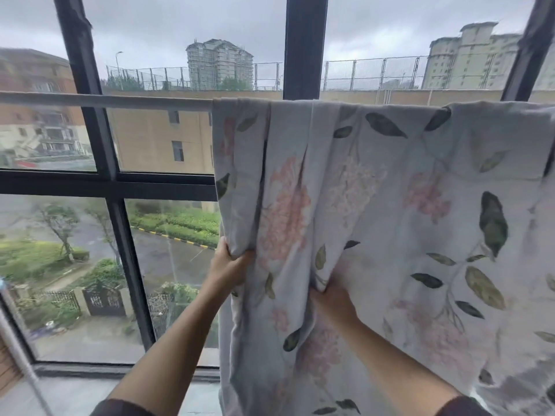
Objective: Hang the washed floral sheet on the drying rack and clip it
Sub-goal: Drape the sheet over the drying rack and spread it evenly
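Head view, going left to right. The left stretch of the rail point(120, 101) is bare, and the sheet point(405, 181) only starts about midway along it, draped over the top and hanging straight down below it. No clips on the rail that I can see.

The left grip point(229, 265) is well below the rail, pinching the sheet's outer left edge. Right under the rail here the cloth is bunched into a few upright pleats. The right grip point(332, 298) sits a bit lower, fingers buried in a gathered fold, so it's holding fabric too. Past that, the sheet hangs flatter under the rail and runs out of frame.

Orientation: printed side faces the camera, and I'd guess its long axis runs along the rail, with the short way dropping down.

Looks like the spreading step to me. I'd draw the left edge sideways toward the bare part of the rail and let the right grip anchor the middle. Pull along the rail, not down, or the wet cloth could slide off. Once the pleats are flat, clip near the top edge.
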Demonstrator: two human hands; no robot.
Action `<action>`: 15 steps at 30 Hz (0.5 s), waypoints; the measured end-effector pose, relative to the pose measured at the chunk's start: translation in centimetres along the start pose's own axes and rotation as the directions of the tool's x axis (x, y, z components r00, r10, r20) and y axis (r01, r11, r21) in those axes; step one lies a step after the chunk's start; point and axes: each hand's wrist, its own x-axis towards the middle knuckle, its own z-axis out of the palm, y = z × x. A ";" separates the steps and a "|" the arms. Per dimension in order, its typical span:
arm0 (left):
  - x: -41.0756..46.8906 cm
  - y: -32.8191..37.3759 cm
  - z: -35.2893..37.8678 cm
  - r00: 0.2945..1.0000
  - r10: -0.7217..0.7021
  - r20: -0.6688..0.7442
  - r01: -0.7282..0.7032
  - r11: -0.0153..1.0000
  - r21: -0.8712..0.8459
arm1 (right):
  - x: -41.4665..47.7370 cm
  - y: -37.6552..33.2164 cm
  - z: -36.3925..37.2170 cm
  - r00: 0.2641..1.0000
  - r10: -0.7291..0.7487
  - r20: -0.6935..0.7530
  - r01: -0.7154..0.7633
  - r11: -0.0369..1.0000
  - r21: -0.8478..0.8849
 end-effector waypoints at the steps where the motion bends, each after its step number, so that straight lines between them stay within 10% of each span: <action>1: 0.5 1.4 0.2 0.999 0.039 -0.024 -0.040 0.998 -0.053 | 0.3 -0.9 -0.7 0.997 -0.044 -0.068 0.048 0.997 0.060; 7: 1.8 5.4 1.4 0.949 0.255 -0.185 -0.260 0.966 -0.002 | 3.6 -5.4 -3.0 0.916 -0.141 -0.377 0.188 0.978 0.091; 15: 0.6 -0.5 0.4 0.939 0.226 -0.258 -0.159 0.953 0.257 | 3.6 -0.3 -0.2 0.878 -0.216 -0.426 0.190 0.976 -0.103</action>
